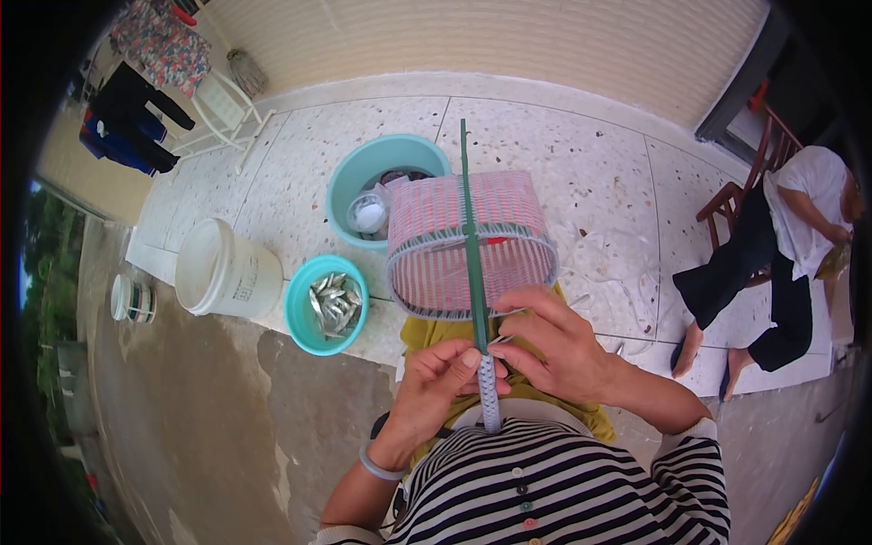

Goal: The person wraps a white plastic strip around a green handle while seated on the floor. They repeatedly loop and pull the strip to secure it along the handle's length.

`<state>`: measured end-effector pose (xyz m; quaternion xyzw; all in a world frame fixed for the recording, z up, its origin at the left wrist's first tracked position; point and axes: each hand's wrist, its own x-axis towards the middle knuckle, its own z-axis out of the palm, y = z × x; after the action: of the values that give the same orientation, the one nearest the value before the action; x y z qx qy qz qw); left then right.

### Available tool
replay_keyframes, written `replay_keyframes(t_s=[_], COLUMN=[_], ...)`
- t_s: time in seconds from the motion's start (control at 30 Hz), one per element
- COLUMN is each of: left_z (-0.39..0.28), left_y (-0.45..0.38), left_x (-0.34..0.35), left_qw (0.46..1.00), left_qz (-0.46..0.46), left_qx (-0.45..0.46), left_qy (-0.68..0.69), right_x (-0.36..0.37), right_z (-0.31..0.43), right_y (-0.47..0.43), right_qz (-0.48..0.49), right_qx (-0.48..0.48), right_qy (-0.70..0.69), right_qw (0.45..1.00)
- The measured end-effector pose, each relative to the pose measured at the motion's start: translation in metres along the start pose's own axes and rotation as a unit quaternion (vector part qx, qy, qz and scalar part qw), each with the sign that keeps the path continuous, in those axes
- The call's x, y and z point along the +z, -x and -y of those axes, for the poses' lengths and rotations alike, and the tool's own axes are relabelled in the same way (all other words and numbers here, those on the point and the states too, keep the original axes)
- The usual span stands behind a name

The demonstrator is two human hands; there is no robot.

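A woven basket [466, 204] of pink and pale grey strips lies on its side, its oval mouth facing me, over my yellow-green lap cloth. A long dark green strap [475, 286] crosses its rim and runs towards my chest. The strap's near part is a handle wrapped in a grey-white braid [488, 395]. My left hand [443, 378] grips this handle where braid meets bare green strap. Close beside it, my right hand [555, 344] pinches thin pale strips [503, 338] at the braid's upper end. The fingers partly hide that spot.
Small silvery fish [334, 303] fill a turquoise basin [293, 320]. Behind stands a larger teal tub [337, 197] with containers inside. A white bucket [204, 269] is at left. Loose pale strips [613, 262] lie on the tiles at right, near a seated person [783, 252].
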<state>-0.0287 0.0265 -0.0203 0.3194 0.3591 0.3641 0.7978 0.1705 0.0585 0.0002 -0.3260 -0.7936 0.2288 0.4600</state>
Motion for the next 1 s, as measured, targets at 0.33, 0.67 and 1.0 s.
replay_keyframes(t_s=[0.33, 0.67, 1.0], left_z=[0.011, 0.023, 0.014], left_y=[-0.003, 0.0, 0.038], left_x=[0.005, 0.003, -0.022], left_qw=[0.998, 0.986, 0.974], left_qz=[0.003, -0.102, -0.018], left_qx=[-0.018, 0.066, 0.052], left_qy=[0.055, -0.115, -0.218], right_x=[0.025, 0.05, 0.05], right_z=[0.019, 0.021, 0.023], right_y=[0.045, 0.051, 0.05], right_qz=[-0.02, -0.106, -0.136], right_qx=[0.414, 0.489, 0.471], right_qy=[-0.421, -0.518, -0.555], right_qw=[0.807, 0.694, 0.672])
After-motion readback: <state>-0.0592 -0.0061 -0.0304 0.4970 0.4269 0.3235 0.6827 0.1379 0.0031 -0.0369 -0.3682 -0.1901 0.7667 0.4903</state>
